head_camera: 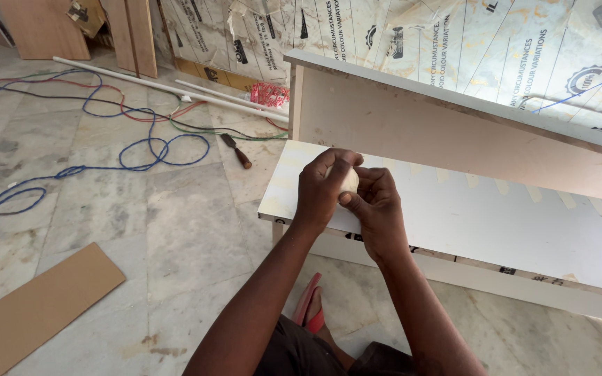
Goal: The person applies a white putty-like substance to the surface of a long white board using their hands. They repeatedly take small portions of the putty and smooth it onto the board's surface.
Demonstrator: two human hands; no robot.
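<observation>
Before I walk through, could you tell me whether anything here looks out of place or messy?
Yes: cables lie tangled across the floor, and a chisel lies loose beside them. Both hands hold a pale tape roll.

1. Roll (349,179): small, pale cream, looks like a roll of tape; only a sliver shows between my fingers.
2. Held up above the near left part of the white panel (496,223), clear of its surface as far as I can tell.
3. My left hand (323,188) wraps over it from the left, fingers curled across the top.
4. My right hand (377,205) pinches at its right edge with thumb and fingertips.
</observation>
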